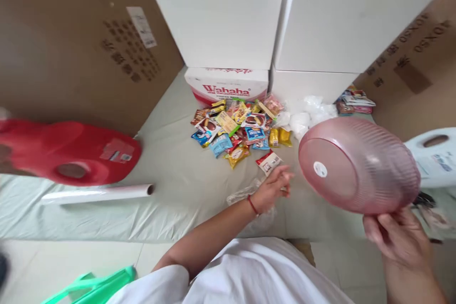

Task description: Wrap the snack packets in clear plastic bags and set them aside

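My right hand (404,237) grips the rim of a pink translucent plastic bowl (377,166), tipped so that its ribbed side and round base with a white sticker face me. Over the cloth to the left of the bowl, my left hand (272,191) has its fingers stretched out, with nothing seen in them. A red and white snack packet (269,162) lies just beyond those fingers. Under the left wrist spreads a crumpled clear plastic bag (263,218), partly hidden by the arm. Farther off is a heap of small wrapped snacks (235,128).
White boxes (221,23) stand behind the snacks, beside white plastic bags (302,121). Cardboard panels (71,47) flank both sides. A red jug (81,152) and a white roll (99,193) lie left; a white jug (436,161) lies right. More packets (356,99) sit at back right.
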A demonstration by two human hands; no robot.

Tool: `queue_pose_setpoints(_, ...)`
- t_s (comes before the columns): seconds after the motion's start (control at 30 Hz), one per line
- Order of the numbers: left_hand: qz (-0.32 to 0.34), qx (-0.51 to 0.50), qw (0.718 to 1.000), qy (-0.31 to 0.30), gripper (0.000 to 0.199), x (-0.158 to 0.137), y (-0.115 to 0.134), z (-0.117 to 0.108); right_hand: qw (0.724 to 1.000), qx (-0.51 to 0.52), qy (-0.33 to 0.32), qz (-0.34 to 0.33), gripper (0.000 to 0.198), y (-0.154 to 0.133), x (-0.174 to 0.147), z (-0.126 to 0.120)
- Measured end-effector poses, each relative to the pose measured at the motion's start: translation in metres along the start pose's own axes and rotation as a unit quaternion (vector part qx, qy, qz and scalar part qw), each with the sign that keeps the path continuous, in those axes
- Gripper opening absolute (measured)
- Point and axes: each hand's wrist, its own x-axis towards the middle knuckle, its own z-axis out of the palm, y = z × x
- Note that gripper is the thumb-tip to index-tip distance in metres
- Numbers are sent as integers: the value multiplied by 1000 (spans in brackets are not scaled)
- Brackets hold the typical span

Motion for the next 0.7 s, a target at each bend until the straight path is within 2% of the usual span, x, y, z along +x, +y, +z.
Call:
queue_pose_setpoints(0.07,49,145,988,2,49,-10,-1,-7,993,-116,20,-31,31,-13,12,-9)
queue_pose_setpoints(0.13,69,234,970,1,43,-20,3,-16,964,-260,17,-52,32,-19,39,-14)
queue_pose_setpoints(0.2,82,271,959,27,43,-30,9,-26,930,-359,2,-82,32,-12,76,-18)
queue_pose_setpoints(0.3,98,307,940,114,44,-47,18,-46,888,-450,-7,-96,21,12,135,-18)
queue_pose_setpoints(0.4,96,349,909,209,45,-72,20,-69,861,-499,42,-87,15,34,189,-11)
queue_pose_setpoints(0.47,90,365,889,261,46,-91,16,-85,854,-507,80,-82,15,41,220,-4)
queue_pose_setpoints(0.6,68,354,859,363,50,-128,2,-107,861,-493,115,-52,11,44,279,9)
queue_pose_setpoints(0.7,59,342,836,426,49,-148,-8,-114,866,-484,116,-45,14,41,315,17)
